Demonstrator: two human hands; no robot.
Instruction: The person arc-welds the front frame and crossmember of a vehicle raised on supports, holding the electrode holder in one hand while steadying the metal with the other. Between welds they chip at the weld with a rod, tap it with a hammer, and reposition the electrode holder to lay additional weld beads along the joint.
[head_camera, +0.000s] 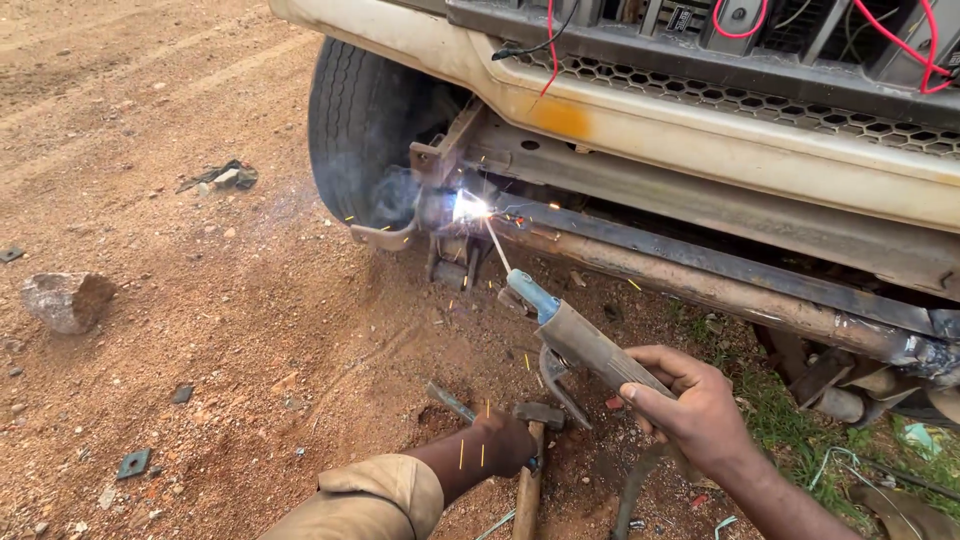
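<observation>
Nearest the lens, left hand (503, 441) rests fisted on the dirt, closed over a hammer (530, 462) handle. Right hand (690, 410) is clamped around the electrode holder (585, 342). Beyond the holder, the welding rod (497, 246) meets a steel bracket (440, 215) under the vehicle bumper (640, 125); arc lit, sparks and smoke present. Judgement: weld in progress, joint unfinished, much of the rod unspent. Tyre (355, 120) stands behind the bracket.

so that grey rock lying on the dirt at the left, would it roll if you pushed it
Probably not: the rock looks blocky with flat, angular faces and sits broad side down on the dirt. It is likely heavy for its size and rigid. Its rough surface should grip well, though loose grit may let it slide.
</observation>
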